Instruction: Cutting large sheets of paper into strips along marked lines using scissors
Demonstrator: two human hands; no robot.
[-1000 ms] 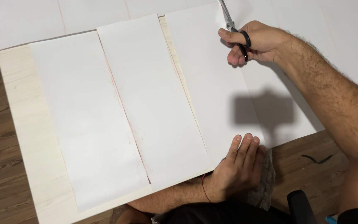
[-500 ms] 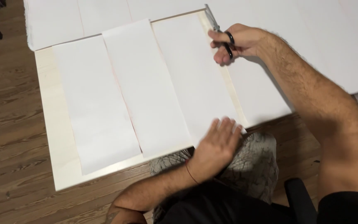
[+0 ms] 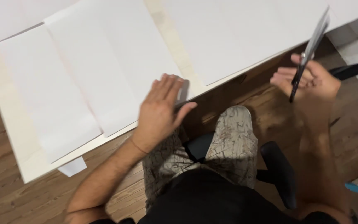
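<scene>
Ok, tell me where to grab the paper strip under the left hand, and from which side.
Take the paper strip at its near end, which lies at the table edge by the left hand. Come from the seated side: the strip is flat, so only an edge gives the fingers purchase.

My right hand (image 3: 311,81) is motion-blurred; black-handled steel scissors (image 3: 309,52) smeared, can't tell grip; white paper sheets (image 3: 104,62) cut off at top.

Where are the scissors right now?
The scissors are in the right hand, at the right of the head view, held off the table's near edge, above the wooden floor.
</scene>
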